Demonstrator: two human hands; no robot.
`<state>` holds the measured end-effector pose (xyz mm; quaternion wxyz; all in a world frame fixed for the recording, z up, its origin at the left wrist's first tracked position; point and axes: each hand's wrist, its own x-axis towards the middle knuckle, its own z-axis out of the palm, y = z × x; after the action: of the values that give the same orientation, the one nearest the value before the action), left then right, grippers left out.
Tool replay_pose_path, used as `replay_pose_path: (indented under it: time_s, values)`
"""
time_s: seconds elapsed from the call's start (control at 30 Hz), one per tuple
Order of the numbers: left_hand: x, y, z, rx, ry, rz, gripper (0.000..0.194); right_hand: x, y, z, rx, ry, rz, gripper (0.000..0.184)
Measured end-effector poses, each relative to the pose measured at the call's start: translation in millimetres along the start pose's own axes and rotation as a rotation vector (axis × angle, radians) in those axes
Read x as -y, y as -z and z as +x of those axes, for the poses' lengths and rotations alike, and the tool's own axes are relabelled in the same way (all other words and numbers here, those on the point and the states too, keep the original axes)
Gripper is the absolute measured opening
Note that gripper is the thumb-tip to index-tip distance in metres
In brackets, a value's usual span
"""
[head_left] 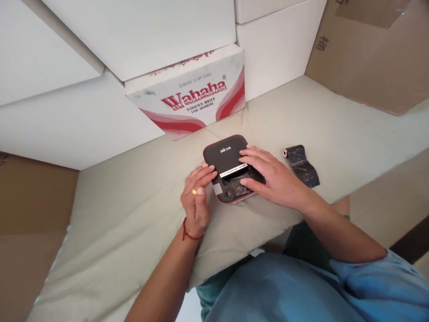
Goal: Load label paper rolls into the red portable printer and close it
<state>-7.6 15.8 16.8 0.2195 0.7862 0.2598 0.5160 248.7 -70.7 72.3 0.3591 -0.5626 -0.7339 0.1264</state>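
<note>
A small black device with a red rim point(227, 154) lies on the cloth-covered table point(134, 214). Its near end shows a white and yellow label strip and an open dark compartment. My left hand point(196, 197), with a gold ring and a red wrist string, touches the device's left edge, its fingers curled together against it. My right hand point(268, 176) lies over the device's right side, fingers stretched toward the label and the compartment. A dark strip of curled film or paper point(301, 164) lies just right of my right hand.
A red and white "Wahaha" carton point(191, 96) stands behind the device under white foam boxes point(140, 36). Brown cardboard point(375, 58) leans at the right, more brown cardboard point(30, 214) at the left. The table's near edge runs by my lap.
</note>
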Motion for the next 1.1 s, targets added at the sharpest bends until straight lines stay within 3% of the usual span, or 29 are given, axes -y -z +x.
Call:
replay_pose_path:
  time_s: [0.2, 0.4, 0.57, 0.8, 0.93, 1.1]
  values:
    - [4.5, -1.1, -0.5, -0.003, 0.103, -0.119, 0.025, 7.3, -4.2, -21.5, -0.197, 0.186, -0.096, 0.015]
    - [11.3, -3.3, 2.5, 0.004, 0.246, -0.335, 0.024, 2.3, -8.7, -39.3, -0.260, 0.229, -0.038, 0.018]
    - [14.2, -6.8, -0.3, 0.063, 0.356, -0.393, 0.038, 0.3, -11.0, -45.0, -0.260, 0.230, 0.002, 0.023]
    - [12.0, -11.9, -2.8, -0.012, 0.577, -0.591, 0.096, -1.7, -17.1, -48.9, -0.280, 0.211, 0.043, 0.029]
    - [-0.8, -15.7, -1.6, 0.011, 0.721, -0.707, 0.098, -5.0, -21.8, -50.2, -0.290, 0.202, 0.065, 0.028]
    - [-6.5, -23.0, -1.2, 0.013, 0.723, -0.794, 0.095, 2.2, -19.0, -48.7, -0.291, 0.201, 0.068, 0.025]
